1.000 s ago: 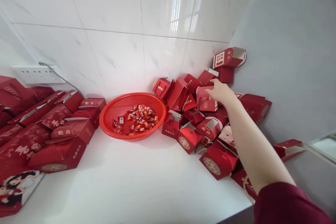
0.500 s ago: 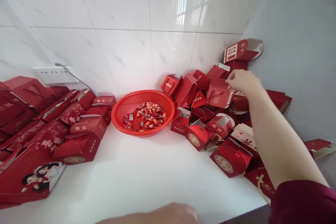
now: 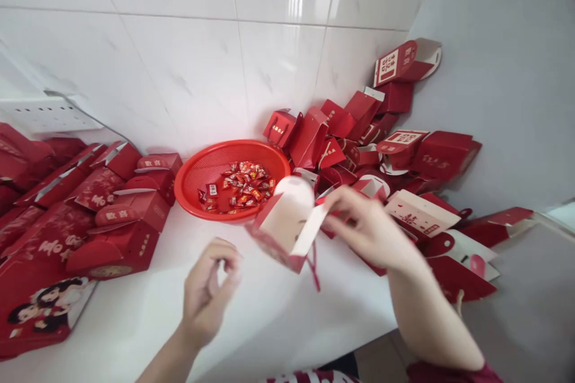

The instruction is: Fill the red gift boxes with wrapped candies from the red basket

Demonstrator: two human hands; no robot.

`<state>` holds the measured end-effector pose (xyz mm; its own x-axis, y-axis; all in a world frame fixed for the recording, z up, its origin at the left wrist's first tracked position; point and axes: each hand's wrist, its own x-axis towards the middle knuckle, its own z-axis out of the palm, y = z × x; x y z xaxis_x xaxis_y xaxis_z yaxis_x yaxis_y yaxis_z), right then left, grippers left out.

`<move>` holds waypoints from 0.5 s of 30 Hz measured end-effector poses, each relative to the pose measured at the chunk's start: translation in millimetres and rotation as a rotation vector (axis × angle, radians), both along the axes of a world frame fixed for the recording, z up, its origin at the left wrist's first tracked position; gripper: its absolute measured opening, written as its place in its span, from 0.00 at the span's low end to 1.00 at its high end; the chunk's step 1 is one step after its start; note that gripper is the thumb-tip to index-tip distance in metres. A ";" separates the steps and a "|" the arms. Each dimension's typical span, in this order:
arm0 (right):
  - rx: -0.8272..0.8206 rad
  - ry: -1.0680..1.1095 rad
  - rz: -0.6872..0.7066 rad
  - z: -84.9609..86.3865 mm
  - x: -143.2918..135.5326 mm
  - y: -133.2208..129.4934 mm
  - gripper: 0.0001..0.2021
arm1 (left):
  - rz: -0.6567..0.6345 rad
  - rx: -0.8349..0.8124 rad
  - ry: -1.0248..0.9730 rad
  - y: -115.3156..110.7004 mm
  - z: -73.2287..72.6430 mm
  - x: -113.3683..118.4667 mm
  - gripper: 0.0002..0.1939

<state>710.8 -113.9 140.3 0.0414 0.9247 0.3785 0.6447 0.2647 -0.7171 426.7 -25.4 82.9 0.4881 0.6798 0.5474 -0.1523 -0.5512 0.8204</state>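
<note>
My right hand [image 3: 366,224] is closed on the flap of a red paper gift box [image 3: 281,221], held tilted above the white table. The box's lid is up and its pale inside faces me; a dark red cord dangles from it. My left hand [image 3: 209,287] is left of the box and apart from it, its fingers loosely curled with a gap between thumb and forefinger, nothing in them. Behind the held box sits a red plastic basket [image 3: 188,173] with small wrapped candies [image 3: 249,182] in it.
On the right, loose red boxes [image 3: 309,137] are heaped against the tiled wall. Rows of red boxes [image 3: 121,239] stand on the left, beside a red box with a cartoon couple [image 3: 51,305]. A power strip [image 3: 47,115] with a cable is by the wall.
My right hand has brought a red gift box from the heap to the front of the basket. My left hand has risen from the bottom edge towards it. The view has shifted slightly right.
</note>
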 end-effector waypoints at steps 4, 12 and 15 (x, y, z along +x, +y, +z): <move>-0.128 -0.111 0.180 -52.4 -13.3 -12.2 0.19 | 0.236 -0.098 0.074 33.4 -56.7 -14.9 0.10; 0.914 -0.039 -1.392 -108.2 71.1 -122.4 0.16 | 0.042 -0.212 0.124 52.1 -98.9 -17.0 0.33; 0.684 0.098 -1.750 -154.1 96.9 -144.0 0.17 | 0.014 -0.525 0.079 51.0 -97.4 -12.1 0.41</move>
